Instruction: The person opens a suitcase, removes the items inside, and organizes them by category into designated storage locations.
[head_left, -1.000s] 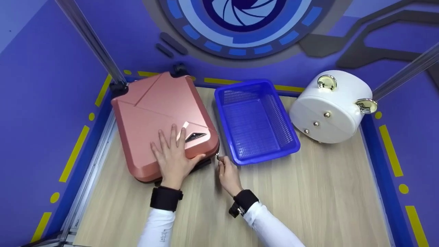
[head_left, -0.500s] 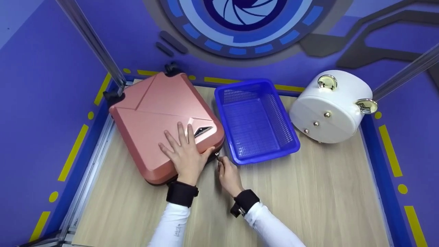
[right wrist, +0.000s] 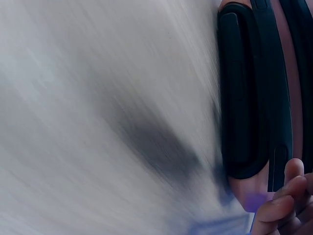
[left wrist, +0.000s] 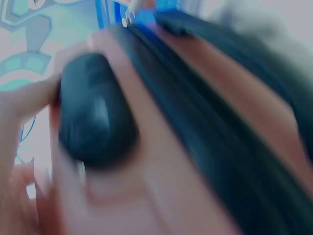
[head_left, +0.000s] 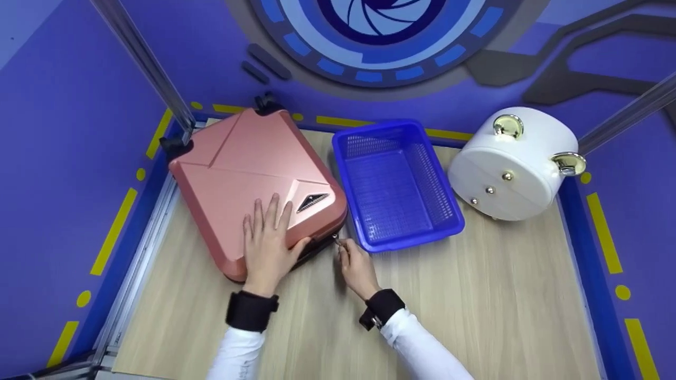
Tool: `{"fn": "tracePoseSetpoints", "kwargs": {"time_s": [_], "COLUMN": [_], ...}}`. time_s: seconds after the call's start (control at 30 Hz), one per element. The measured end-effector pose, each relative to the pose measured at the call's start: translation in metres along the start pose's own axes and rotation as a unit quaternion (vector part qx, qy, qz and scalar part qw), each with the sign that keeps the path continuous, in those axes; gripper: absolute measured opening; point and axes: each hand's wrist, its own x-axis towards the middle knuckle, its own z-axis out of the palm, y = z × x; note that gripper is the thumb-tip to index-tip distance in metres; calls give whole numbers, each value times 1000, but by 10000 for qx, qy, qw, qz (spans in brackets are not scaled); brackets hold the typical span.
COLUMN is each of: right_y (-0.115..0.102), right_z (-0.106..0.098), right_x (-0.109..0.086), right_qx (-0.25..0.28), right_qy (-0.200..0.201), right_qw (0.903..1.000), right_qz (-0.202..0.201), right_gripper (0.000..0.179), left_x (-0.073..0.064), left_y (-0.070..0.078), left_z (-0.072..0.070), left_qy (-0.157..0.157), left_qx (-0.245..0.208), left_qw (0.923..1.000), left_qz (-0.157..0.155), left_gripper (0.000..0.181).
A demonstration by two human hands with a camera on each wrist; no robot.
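Note:
A rose-pink hard-shell suitcase (head_left: 248,179) lies flat at the left, its wheels toward the back wall. My left hand (head_left: 268,253) rests on the lid near the front edge, fingers extended and thumb along the rim. At the suitcase's front right corner, my right hand (head_left: 360,268) pinches a small metal zipper pull (head_left: 336,238) between thumb and fingertips. The left wrist view, blurred, has a black lock or foot (left wrist: 98,110) and the dark zipper band (left wrist: 181,112) along the suitcase's side. A black side handle (right wrist: 239,93) shows in the right wrist view, with curled fingers (right wrist: 279,210) below it.
A blue plastic basket (head_left: 364,240) stands right beside the suitcase's right corner, close to my right hand. Farther right, a white round case (head_left: 501,179) with gold feet and studs lies on its side. Purple walls (head_left: 68,132) and metal posts (head_left: 142,58) bound the wooden surface (head_left: 449,316).
The suitcase's front corner has swung slightly right, toward the basket. My left hand moved right with it, then slid back left on the lid. My right hand keeps its pinch almost in place.

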Motion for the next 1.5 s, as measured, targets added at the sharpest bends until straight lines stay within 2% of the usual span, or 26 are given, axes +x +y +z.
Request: {"fn": "tracePoseSetpoints", "kwargs": {"time_s": [0.1, 0.2, 0.3, 0.43, 0.63, 0.87, 1.33, 1.5], "right_y": [2, 3, 4, 5, 2, 2, 0, 2], "right_z": [-2, -3, -3, -1, -1, 0, 0, 2], "right_x": [1, 1, 2, 2, 5, 4, 1, 3], "right_qx": [11, 59, 112, 140, 23, 78, 145, 2], "right_qy": [18, 12, 6, -14, -44, 9, 109, 150], "right_qw": [10000, 10000, 9999, 9998, 9993, 9984, 9984, 9986], "right_qz": [23, 3, -52, -142, -360, -565, -529, -504], "right_gripper": [14, 14, 15, 15, 15, 19, 21, 21], "left_x": [-7, -15, -23, -29, -34, -37, -32, -29], "left_y": [-20, -40, -54, -62, -63, -61, -48, -41], "left_z": [-11, -18, -18, -15, -8, 0, 11, 18], "left_qy": [-313, -385, -167, 242, 810, 1411, 1719, 1942], "left_qx": [-197, -164, -137, -216, -257, -156, 70, 213], "left_qw": [9990, 9983, 9986, 9980, 9952, 9884, 9849, 9807], "left_qz": [261, 401, 483, 538, 493, 537, 190, 65], "left_gripper": [90, 93, 99, 103, 98, 97, 100, 99]}}
